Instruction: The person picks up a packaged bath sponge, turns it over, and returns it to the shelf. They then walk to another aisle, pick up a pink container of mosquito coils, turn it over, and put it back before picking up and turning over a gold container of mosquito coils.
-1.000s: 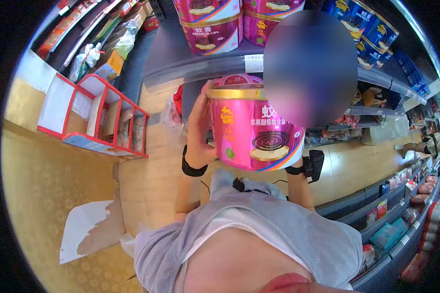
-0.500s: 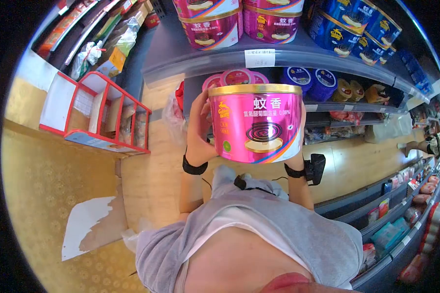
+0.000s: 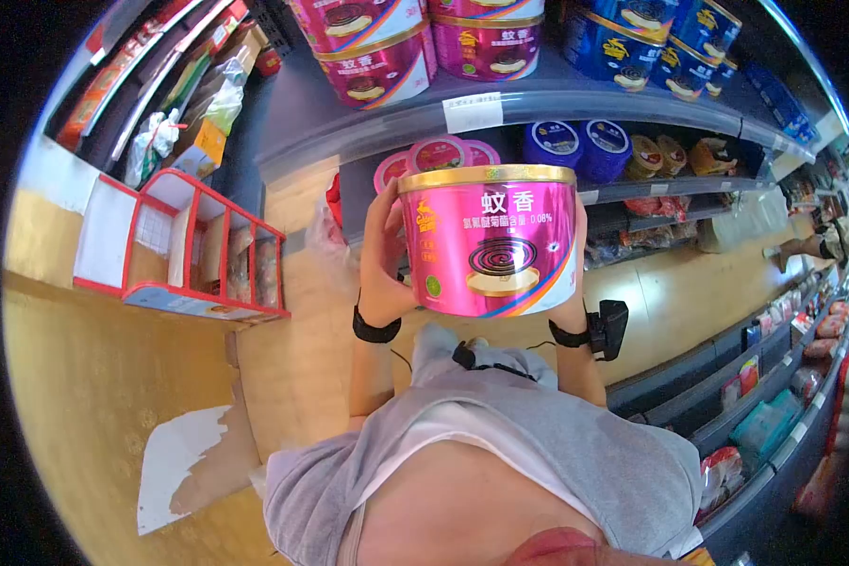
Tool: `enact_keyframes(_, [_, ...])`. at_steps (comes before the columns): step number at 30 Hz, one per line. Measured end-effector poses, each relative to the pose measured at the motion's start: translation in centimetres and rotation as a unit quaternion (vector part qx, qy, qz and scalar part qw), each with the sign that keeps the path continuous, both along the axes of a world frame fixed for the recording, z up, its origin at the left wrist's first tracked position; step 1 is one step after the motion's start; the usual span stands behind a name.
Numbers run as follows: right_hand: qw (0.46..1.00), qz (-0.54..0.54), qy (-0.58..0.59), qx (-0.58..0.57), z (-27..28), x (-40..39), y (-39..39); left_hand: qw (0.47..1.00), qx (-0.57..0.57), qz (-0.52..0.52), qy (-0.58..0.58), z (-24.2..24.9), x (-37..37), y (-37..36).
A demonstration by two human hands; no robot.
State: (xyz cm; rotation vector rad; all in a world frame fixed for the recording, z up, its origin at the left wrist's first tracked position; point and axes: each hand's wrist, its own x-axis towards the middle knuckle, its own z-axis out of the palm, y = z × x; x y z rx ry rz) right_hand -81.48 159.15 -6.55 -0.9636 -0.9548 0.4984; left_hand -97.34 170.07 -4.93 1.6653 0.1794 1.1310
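Note:
Upright in front of me is a large pink tin of mosquito coils (image 3: 489, 241), with a gold lid rim and a black spiral printed on its front. My left hand (image 3: 381, 274) grips its left side, the thumb low and the other fingers partly behind it. On the opposite side my right hand (image 3: 572, 297) holds the tin, most of its fingers hidden by it. Both wrists wear black bands; a black device (image 3: 608, 330) sits on the right one. Behind the tin, similar pink tins (image 3: 489, 47) are stacked on the grey shelf (image 3: 349, 123).
Blue tins (image 3: 617, 47) stand on the top shelf to the right. Pink round tubs (image 3: 441, 153) and purple tubs (image 3: 553, 141) sit one level lower. A red-edged rack (image 3: 208, 236) stands at left. Another shelf with packets (image 3: 764, 420) runs along the right, and a person (image 3: 825, 247) is far right.
My view has shifted slightly, so the shelf and its tins appear further left. Both hands still hold the tin, at nearly the same place before me.

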Motion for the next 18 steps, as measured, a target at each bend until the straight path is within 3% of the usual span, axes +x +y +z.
enact_keyframes(3, [0.997,-0.039,-0.069,0.02,-0.6,0.6,-0.3,1.0,-0.007,-0.014,0.006,0.0,0.6,0.0])
enact_keyframes(9, [0.999,-0.046,-0.009,0.015,-0.6,1.1,-1.5,0.999,0.011,-0.048,0.0,-0.4,2.0,0.3])
enact_keyframes(12, [0.994,-0.087,-0.059,-0.002,-0.1,1.6,-2.1,0.998,0.005,-0.067,-0.005,-0.3,2.9,0.1])
enact_keyframes(18, [0.991,-0.12,-0.051,0.008,0.2,1.9,-3.4,0.993,-0.003,-0.113,-0.016,0.4,4.6,-0.1])
